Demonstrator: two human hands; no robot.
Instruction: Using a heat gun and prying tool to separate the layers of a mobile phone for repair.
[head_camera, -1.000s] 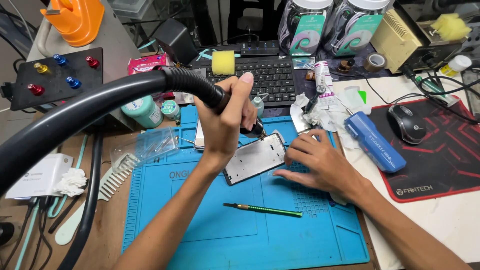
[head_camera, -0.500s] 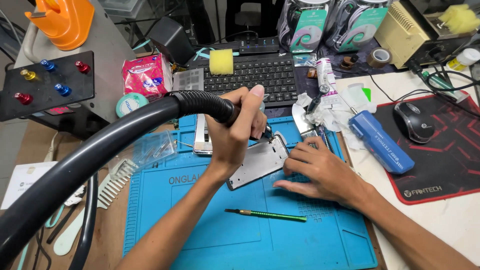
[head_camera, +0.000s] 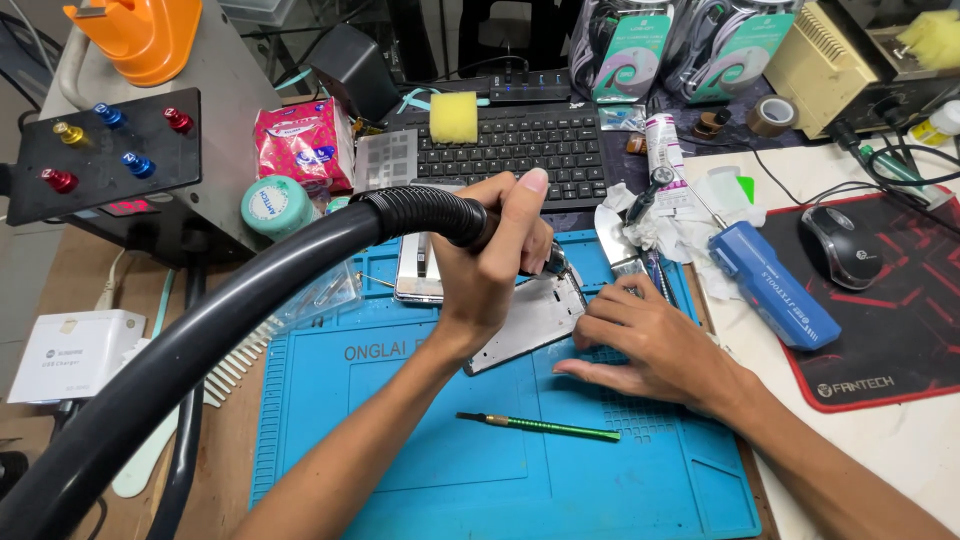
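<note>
Head view: I had my left hand (head_camera: 490, 265) clenched around the black hot-air handle and its ribbed hose (head_camera: 300, 270), the nozzle tip (head_camera: 556, 262) held just over the top edge of the silver phone frame (head_camera: 530, 322). That frame lay tilted on the blue repair mat (head_camera: 420, 440), in front of the black keyboard (head_camera: 520, 150). My right hand (head_camera: 650, 345) lay flat with fingers spread, holding nothing, its fingertips pressing the frame's right edge. A green-handled tool (head_camera: 540, 427) rested on the mat, apart from both hands. By my reading, heating the frame's edge was the step in hand; the next move called for a steady nozzle and a firmly pinned frame.
</note>
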